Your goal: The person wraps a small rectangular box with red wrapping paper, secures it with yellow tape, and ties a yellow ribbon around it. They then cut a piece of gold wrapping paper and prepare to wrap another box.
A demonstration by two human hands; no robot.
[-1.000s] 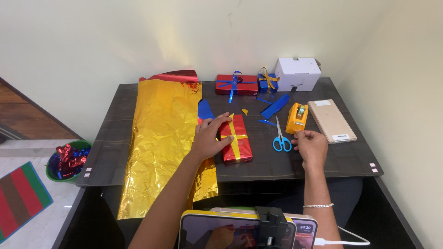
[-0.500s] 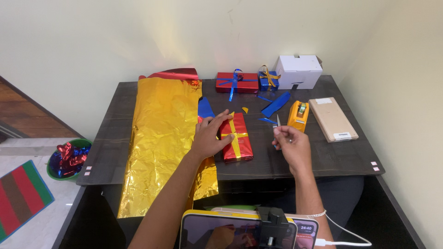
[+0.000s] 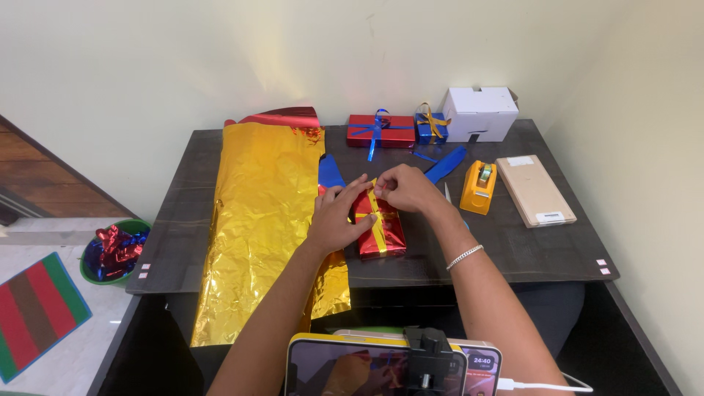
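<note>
Red gift [image 3: 381,229], a small box in shiny foil with a yellow ribbon [image 3: 378,224] crossing its top, lies on the dark table [image 3: 513,249] near the front edge, just beside the gold foil sheet [image 3: 260,220]. The left hand [image 3: 334,218] rests on its left side, with the fingers spread and pressing it down, not closed around it. The right hand [image 3: 407,189] is at the far end of the gift, and its fingertips pinch the ribbon there.

I judge the gift is light and rather stiff, but the foil looks slippery and creases easily, so it is better to hold it flat on the sides than by the ribbon, which is thin and soft.

Blue foil [image 3: 330,172] shows behind the gift. To the right stand a yellow tape dispenser [image 3: 479,187] and a flat beige box [image 3: 535,191]; scissors lie by the right wrist, mostly hidden. At the back of the table are a red gift with blue ribbon [image 3: 380,130], a small blue gift [image 3: 431,126] and a white box [image 3: 480,114]. On the floor at the left, a green bowl [image 3: 114,253] holds foil scraps.
</note>
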